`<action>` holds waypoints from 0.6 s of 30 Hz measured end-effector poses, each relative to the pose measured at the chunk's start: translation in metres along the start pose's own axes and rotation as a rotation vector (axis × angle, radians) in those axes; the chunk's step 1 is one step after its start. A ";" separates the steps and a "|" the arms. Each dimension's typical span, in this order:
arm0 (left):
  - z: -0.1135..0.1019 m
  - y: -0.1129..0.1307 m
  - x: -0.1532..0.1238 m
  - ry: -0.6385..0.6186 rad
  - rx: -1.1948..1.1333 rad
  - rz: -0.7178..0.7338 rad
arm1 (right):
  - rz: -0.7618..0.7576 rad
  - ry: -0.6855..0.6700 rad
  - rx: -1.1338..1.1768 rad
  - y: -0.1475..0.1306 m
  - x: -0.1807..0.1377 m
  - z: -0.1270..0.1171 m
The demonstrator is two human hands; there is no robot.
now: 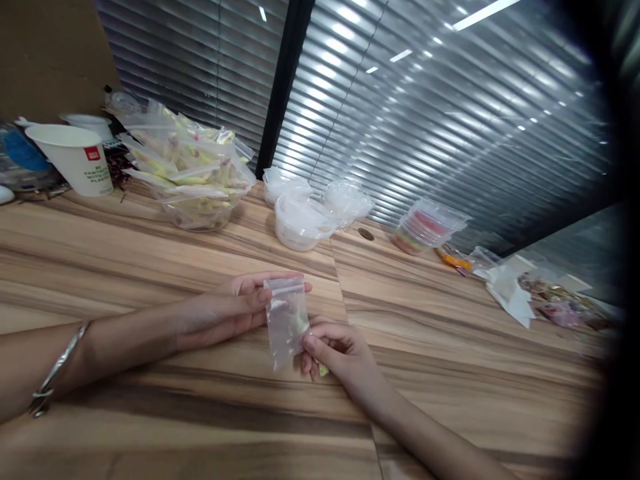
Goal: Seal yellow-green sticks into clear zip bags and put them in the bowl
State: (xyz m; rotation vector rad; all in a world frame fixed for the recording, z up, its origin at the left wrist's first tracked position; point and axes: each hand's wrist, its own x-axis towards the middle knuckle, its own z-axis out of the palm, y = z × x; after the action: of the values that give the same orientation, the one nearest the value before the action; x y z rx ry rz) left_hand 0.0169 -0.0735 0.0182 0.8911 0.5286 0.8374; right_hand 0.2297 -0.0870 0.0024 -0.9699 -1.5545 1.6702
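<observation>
clear tubs [300,223]: stacked on the wooden table [150,253] close to its far edge, just in front of the blinds [450,100]; taken as the landmark for all below.
zip bag [286,320]: small and transparent, held upright just off the tabletop, nearer the camera than the clear tubs and well apart from them; something pale yellow-green faintly visible inside (too blurred to name).
left hand [225,313]: nearer the camera than the clear tubs and a little left of them; thumb and forefinger closed on the top edge of the zip bag, remaining fingers stretched out almost straight behind it.
right hand [333,350]: nearer the camera than the clear tubs and slightly right; fingers curled in, thumb pressed to the lower right edge of the zip bag, a small yellowish bit [324,369] peeking out beneath the knuckles.
bracelet [55,370]: silver, on the left wrist, far left of the clear tubs and nearest the camera.
bowl of filled bags [193,170]: just left of the clear tubs, heaped high.
paper cup [75,159]: white, well left of the clear tubs, beyond the bowl of filled bags.
lidded containers [425,230]: right of the clear tubs, with coloured contents.
white wrappers [507,293]: farther right again, loose on the table.
</observation>
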 end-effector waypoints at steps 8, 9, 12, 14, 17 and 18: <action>0.000 0.002 0.000 0.072 -0.121 -0.016 | -0.030 -0.070 0.060 -0.001 0.000 -0.001; -0.002 0.002 0.002 0.103 -0.158 -0.012 | -0.015 -0.068 0.091 -0.001 0.000 -0.002; -0.005 0.002 0.006 0.209 -0.254 0.013 | 0.045 -0.057 0.195 -0.002 0.000 -0.004; -0.006 0.003 0.007 0.244 -0.305 0.008 | 0.058 -0.040 0.249 -0.004 0.000 -0.003; -0.006 0.003 0.006 0.233 -0.343 -0.040 | 0.071 -0.016 0.275 -0.007 0.001 -0.002; -0.006 0.003 0.006 0.223 -0.342 -0.051 | 0.076 -0.010 0.276 -0.008 0.001 -0.002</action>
State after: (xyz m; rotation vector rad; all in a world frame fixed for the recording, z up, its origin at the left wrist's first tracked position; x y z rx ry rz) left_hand 0.0144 -0.0651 0.0173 0.4716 0.5781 0.9523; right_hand 0.2304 -0.0842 0.0098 -0.8851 -1.2639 1.8848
